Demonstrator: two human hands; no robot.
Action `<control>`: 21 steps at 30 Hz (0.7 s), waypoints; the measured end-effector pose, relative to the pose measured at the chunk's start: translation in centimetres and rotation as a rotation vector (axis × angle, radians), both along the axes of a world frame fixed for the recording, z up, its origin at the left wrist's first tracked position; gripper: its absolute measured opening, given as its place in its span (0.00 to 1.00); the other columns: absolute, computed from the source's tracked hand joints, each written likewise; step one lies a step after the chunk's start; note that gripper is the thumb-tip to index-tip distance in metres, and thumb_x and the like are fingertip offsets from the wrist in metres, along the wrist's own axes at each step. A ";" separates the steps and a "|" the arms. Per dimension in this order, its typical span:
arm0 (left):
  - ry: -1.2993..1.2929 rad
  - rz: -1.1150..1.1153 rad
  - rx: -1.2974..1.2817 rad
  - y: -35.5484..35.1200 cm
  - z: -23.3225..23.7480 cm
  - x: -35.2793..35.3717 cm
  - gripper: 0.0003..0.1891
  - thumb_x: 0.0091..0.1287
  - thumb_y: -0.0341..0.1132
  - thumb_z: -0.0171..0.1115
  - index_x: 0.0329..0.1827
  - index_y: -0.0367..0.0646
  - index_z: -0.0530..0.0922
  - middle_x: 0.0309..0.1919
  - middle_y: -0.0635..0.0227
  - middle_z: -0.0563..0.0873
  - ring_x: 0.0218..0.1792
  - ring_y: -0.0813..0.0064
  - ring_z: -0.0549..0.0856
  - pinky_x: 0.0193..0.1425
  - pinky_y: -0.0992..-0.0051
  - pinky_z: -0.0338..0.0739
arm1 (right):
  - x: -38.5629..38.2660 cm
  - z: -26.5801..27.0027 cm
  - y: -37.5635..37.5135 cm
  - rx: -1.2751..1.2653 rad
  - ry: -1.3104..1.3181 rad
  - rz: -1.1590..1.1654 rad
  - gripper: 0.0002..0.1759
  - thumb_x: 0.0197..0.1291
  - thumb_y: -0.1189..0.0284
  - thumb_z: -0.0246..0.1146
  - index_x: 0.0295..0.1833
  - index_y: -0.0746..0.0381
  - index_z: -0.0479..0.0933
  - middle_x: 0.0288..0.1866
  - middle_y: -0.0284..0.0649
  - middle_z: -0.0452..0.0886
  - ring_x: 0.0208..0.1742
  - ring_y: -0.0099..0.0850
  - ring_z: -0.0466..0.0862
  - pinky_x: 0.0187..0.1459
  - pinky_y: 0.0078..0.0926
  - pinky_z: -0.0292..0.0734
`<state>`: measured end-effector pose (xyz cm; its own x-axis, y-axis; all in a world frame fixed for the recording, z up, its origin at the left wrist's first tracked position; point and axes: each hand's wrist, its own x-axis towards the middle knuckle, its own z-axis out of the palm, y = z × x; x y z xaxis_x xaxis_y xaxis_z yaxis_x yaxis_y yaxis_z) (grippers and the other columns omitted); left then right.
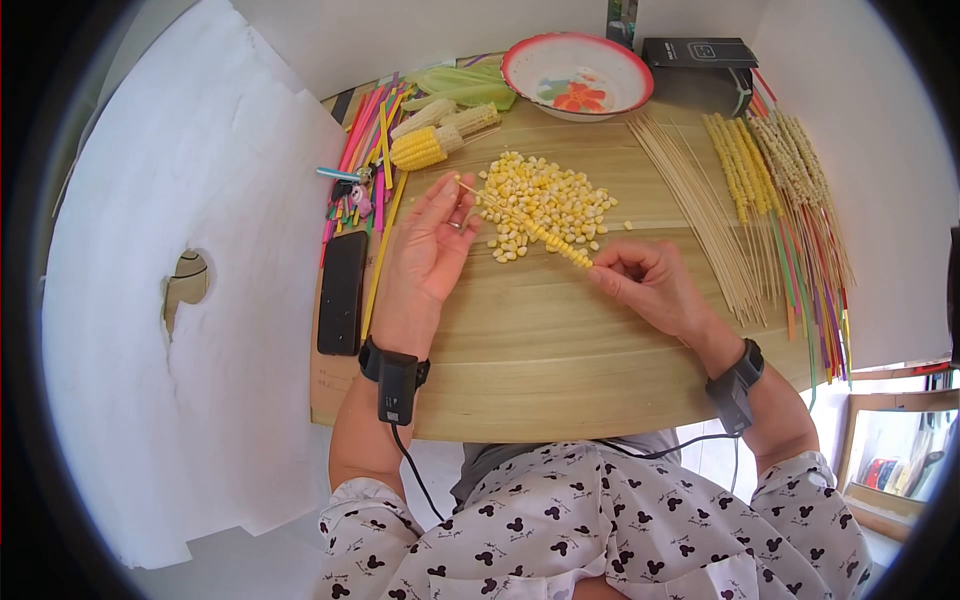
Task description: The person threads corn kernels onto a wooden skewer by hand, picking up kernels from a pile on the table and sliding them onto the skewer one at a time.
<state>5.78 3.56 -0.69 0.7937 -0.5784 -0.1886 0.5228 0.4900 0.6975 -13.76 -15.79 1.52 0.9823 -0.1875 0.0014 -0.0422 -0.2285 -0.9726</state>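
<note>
A thin bamboo skewer slants over the pile of loose corn kernels, with a short row of yellow kernels threaded along its lower right part. My right hand pinches the skewer just beyond that row, thumb against forefinger. At the upper left tip, my left hand is closed at thumb and forefinger on a small yellow corn kernel; its other fingers are loosely curled. The skewer's lower end is mostly hidden by my right hand.
Bare skewers and kernel-threaded skewers lie right. Behind the pile are a red-rimmed enamel bowl, a partly stripped corn cob and green husks. A phone and coloured sticks lie left.
</note>
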 end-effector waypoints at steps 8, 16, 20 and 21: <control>0.100 -0.040 -0.076 0.0 0.3 0.2 0.11 0.68 0.31 0.62 0.52 0.41 0.78 0.47 0.65 0.83 0.40 0.79 0.80 0.44 0.73 0.75 | 0.1 -0.2 0.0 0.010 -0.022 -0.006 0.07 0.63 0.72 0.65 0.34 0.65 0.78 0.22 0.20 0.68 0.23 0.10 0.60 0.23 0.14 0.55; 0.082 -0.053 -0.074 0.1 -0.1 0.3 0.11 0.68 0.32 0.62 0.51 0.40 0.78 0.44 0.66 0.84 0.39 0.79 0.80 0.44 0.73 0.75 | 0.0 -0.3 -0.1 0.007 -0.016 0.001 0.07 0.62 0.72 0.65 0.35 0.65 0.78 0.22 0.20 0.68 0.24 0.10 0.61 0.23 0.14 0.56; 0.089 -0.080 -0.072 0.1 -0.1 0.2 0.11 0.67 0.32 0.62 0.51 0.40 0.78 0.45 0.66 0.84 0.39 0.79 0.80 0.44 0.73 0.75 | -0.1 0.1 -0.1 0.000 0.002 -0.004 0.07 0.63 0.73 0.64 0.34 0.65 0.78 0.22 0.20 0.68 0.23 0.10 0.61 0.23 0.15 0.56; 0.086 -0.091 -0.067 0.1 -0.1 0.2 0.11 0.67 0.32 0.62 0.51 0.40 0.78 0.45 0.67 0.84 0.39 0.79 0.80 0.44 0.73 0.75 | -0.1 0.4 0.0 -0.011 0.009 -0.009 0.07 0.63 0.73 0.64 0.34 0.65 0.78 0.21 0.21 0.67 0.23 0.11 0.61 0.23 0.15 0.56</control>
